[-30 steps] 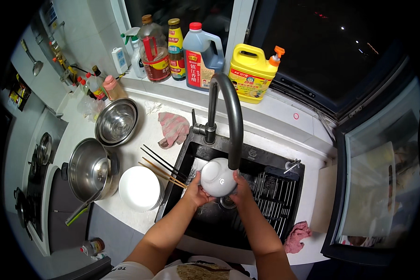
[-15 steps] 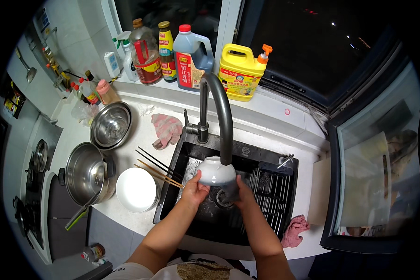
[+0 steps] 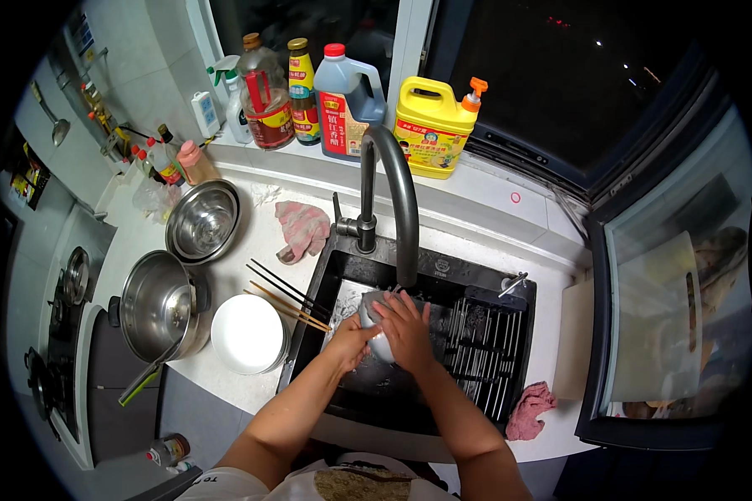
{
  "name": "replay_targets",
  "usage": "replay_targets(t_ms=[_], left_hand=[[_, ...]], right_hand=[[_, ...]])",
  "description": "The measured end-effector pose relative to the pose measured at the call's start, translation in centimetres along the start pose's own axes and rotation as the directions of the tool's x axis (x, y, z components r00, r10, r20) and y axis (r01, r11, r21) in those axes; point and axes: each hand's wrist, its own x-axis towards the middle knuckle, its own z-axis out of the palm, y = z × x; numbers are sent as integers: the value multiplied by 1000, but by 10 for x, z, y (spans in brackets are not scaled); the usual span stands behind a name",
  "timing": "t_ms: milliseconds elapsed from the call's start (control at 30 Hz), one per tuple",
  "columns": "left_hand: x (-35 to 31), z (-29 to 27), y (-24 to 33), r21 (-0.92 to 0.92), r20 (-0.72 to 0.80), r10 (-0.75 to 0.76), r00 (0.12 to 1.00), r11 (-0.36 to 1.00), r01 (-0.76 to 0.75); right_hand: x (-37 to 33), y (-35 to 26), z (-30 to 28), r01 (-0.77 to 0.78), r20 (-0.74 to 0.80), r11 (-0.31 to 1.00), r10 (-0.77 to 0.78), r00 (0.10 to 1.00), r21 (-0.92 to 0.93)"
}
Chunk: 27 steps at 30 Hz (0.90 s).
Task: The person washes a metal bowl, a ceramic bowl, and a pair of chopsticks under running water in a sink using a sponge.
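Note:
A white bowl (image 3: 377,338) is tilted under the faucet, over the black sink (image 3: 368,391). My left hand (image 3: 353,342) is closed on its left rim. My right hand (image 3: 403,331) lies across the bowl's outside with its fingers stretched and spread. Grey shows around those fingertips; whether it is a cloth or the wet bowl I cannot make out. The dark curved faucet (image 3: 404,221) ends just above my right fingers. Two pairs of chopsticks (image 3: 288,303), one black and one wooden, rest over the sink's left edge. Stacked white bowls (image 3: 246,334) stand beside them.
A steel pot (image 3: 154,305) and a steel basin (image 3: 202,221) stand at left. Cloths lie on the counter, one pink and white (image 3: 302,230), one red (image 3: 530,411). A metal rack (image 3: 486,355) spans the sink's right side. Bottles and a yellow jug (image 3: 429,125) line the sill.
The bowl has come down a little and turned from upside down to tilted on its side. My right hand has moved up from its right side onto its outer face.

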Motion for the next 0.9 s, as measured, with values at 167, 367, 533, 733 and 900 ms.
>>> replay_targets(t_ms=[167, 367, 533, 733, 900], left_hand=[[-21, 8, -7, 104, 396, 205, 895, 959, -265], [-15, -8, 20, -406, 257, 263, 930, 902, -143], [49, -13, 6, -352, -291, 308, 906, 846, -401], [42, 38, -23, -115, -484, 468, 740, 804, -583], [29, 39, -13, 14, -468, 380, 798, 906, -423]], right_hand=[[33, 60, -1, -551, 521, 582, 240, 819, 598], [7, 56, -11, -526, 618, -349, 250, 745, 776], [24, 12, 4, -188, 364, -395, 437, 823, 899], [37, -7, 30, -32, 151, -176, 722, 675, 984], [19, -9, 39, -244, -29, 424, 543, 840, 872]])
